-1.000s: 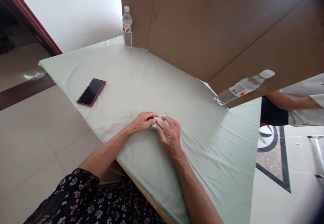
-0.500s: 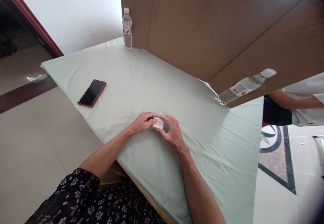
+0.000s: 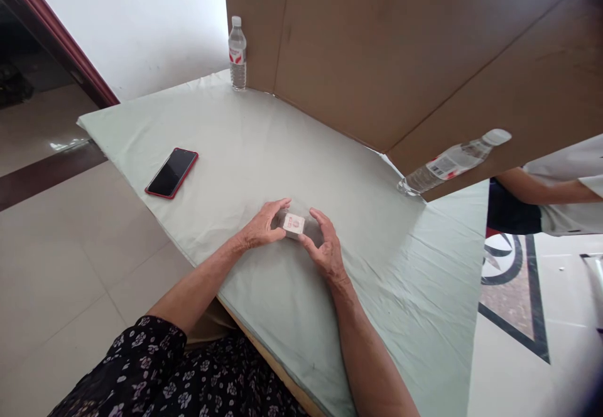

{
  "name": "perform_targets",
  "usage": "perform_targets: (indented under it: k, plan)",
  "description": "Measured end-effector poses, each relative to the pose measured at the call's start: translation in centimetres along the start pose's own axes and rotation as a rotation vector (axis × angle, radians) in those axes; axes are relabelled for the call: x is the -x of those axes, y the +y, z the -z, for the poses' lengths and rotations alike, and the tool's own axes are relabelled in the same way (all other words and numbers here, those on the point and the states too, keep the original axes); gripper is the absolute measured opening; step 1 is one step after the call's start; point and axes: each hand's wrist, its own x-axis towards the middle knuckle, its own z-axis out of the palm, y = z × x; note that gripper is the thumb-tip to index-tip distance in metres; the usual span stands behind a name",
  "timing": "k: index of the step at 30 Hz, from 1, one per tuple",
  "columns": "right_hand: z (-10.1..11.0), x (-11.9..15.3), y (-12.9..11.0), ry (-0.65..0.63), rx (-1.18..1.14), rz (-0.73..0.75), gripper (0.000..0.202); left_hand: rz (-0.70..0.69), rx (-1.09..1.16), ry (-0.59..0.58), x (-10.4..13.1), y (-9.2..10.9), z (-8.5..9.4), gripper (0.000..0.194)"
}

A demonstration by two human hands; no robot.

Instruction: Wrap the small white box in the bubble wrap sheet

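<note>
White small pack [image 3: 293,224] pinched from both sides, left hand [image 3: 260,230] and right hand [image 3: 325,247] clamped on it, steadied above green cloth [image 3: 226,134].

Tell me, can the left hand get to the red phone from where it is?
Probably yes. The left hand rests on the small white box, and the red phone lies to its left on the green cloth. Only bare cloth lies between them, so nothing seems to block the way.
</note>
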Motion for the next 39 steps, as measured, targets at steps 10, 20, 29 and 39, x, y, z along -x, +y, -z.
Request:
perform_targets:
  k: [10,20,29,39]
  plan:
    - [0.4,-0.4,-0.8,0.128,-0.040,0.024,0.026,-0.027,-0.102,0.011,0.0,0.0,-0.4,0.086]
    - [0.0,-2.5,-2.3,0.030,0.362,0.273,0.018,-0.054,-0.135,0.064,-0.4,-0.7,-1.0,0.082]
    - [1.3,-5.9,-3.0,0.041,0.359,0.225,0.022,-0.102,0.000,0.006,-0.2,0.3,-1.2,0.086]
    - [3.5,-13.8,-1.8,-0.016,0.452,0.133,0.018,0.038,0.463,-0.024,-0.2,0.6,-0.9,0.081]
